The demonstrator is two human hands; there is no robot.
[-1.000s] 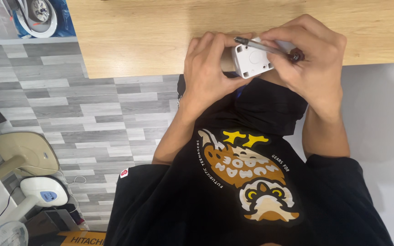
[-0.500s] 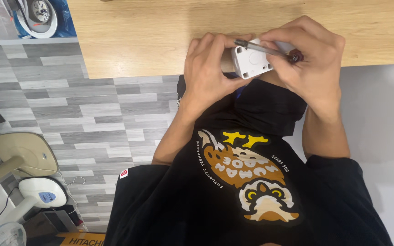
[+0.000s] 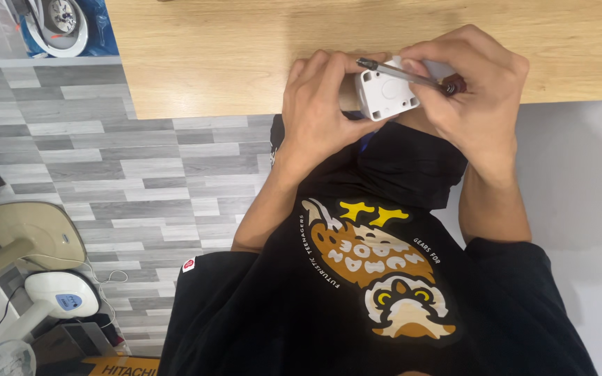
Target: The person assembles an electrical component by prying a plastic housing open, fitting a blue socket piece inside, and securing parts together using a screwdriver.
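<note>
My left hand [image 3: 318,101] grips a small white square plastic box [image 3: 387,96] at the near edge of the wooden table [image 3: 231,49], over my lap. My right hand [image 3: 472,90] holds a thin screwdriver [image 3: 405,74] with a metal shaft and a dark red handle. The shaft lies across the top of the box, with its tip at the box's upper left corner. Both hands touch the box. Below them are my black shorts and a black shirt with an owl print.
Grey plank floor [image 3: 106,167] lies to the left. A beige fan base [image 3: 33,233] and a white fan base [image 3: 60,296] stand at the lower left. A clear bin with a round white part [image 3: 57,21] sits at the top left. A pale wall [image 3: 580,174] is on the right.
The hands and the box have barely moved. The screwdriver tip stays at the box's upper left corner.
</note>
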